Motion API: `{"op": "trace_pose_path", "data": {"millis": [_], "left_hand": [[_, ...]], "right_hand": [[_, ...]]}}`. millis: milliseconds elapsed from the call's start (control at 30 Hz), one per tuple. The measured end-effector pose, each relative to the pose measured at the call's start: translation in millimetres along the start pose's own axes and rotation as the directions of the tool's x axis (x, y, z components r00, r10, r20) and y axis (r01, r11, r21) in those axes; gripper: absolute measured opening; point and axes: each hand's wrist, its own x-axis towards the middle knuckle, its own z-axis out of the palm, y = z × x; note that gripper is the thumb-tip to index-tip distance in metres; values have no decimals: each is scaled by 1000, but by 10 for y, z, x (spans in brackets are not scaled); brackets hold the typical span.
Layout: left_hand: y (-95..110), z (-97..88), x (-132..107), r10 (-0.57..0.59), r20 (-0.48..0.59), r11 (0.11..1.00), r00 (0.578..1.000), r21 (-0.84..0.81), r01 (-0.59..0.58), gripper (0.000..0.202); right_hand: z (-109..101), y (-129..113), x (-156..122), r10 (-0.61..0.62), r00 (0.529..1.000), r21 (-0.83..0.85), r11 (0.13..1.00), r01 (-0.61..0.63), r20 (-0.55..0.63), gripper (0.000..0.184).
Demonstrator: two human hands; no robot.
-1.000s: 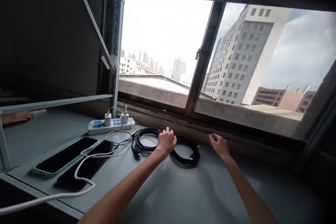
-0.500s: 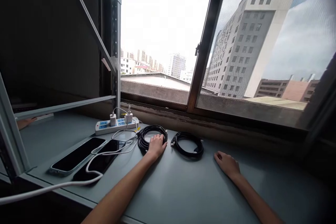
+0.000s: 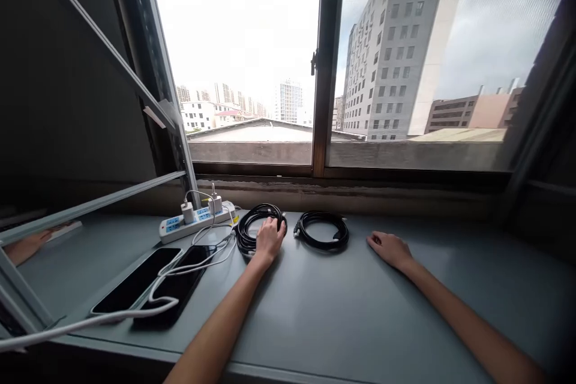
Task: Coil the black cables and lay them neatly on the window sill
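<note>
Two coils of black cable lie side by side on the grey tabletop. My left hand is on the right side of the left coil, its fingers curled over the loops and the thumb at the outer edge. That coil still rests on the table. A short gap to the right lies the second coil, with a plug end at its left side; neither hand touches it. Further right, my right hand rests on the table with its fingers curled in and nothing visible in them.
A white power strip with two chargers stands at the back left. White cords run across two dark phones. A metal frame rises at left, with another person's hand beyond it. Behind is a window.
The head view has turned and tilted, shifting the scene. My left hand's fingers, flatter on the coil before, are now curled more around its loops. My right hand stays resting on the table.
</note>
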Motion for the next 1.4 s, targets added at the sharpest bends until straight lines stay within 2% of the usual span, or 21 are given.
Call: {"op": "trace_pose_path", "data": {"millis": [200,667,867,1033,1400], "left_hand": [[-29,29,2,69,118,993,991,84,-79,27],[-60,17,51,101,139,989,985,98,-115,32],[-60,15,70,111,112,990,988,74,-119,35],[-56,-7,81,96,21,995,995,33,-97,37],[-57,32,34,94,-56,995,994,-36,-96,27]], "right_hand": [[-56,-53,-25,-10,1000,41,999,11,-14,24],[-112,-91,-21,-16,1000,13,1000,17,-18,23],[-104,-86,-4,-16,1000,13,1000,16,-13,23],[-105,-77,-12,-22,1000,24,999,22,-5,23],[-142,-94,-59,-38,999,51,998,38,2,23]]}}
